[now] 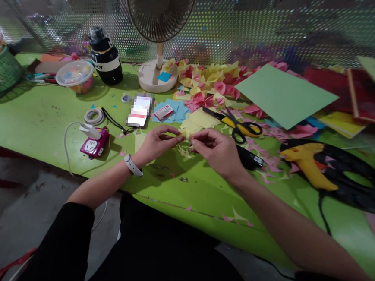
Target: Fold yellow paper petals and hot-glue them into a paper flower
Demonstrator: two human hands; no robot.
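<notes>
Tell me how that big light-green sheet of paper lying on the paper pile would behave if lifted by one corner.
The large light-green paper sheet looks thin and flat, so it would probably droop and bend. It likely weighs very little and might flutter if the beige desk fan behind it runs. Resting on loose pink and yellow folded paper pieces, it would probably slide easily.

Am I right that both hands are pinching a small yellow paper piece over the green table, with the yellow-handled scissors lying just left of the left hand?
Not quite. The head view shows the left hand and right hand pinching the yellow paper piece over the green table, but the yellow-handled scissors lie beyond the right hand, to its right, not left of the left hand.
</notes>
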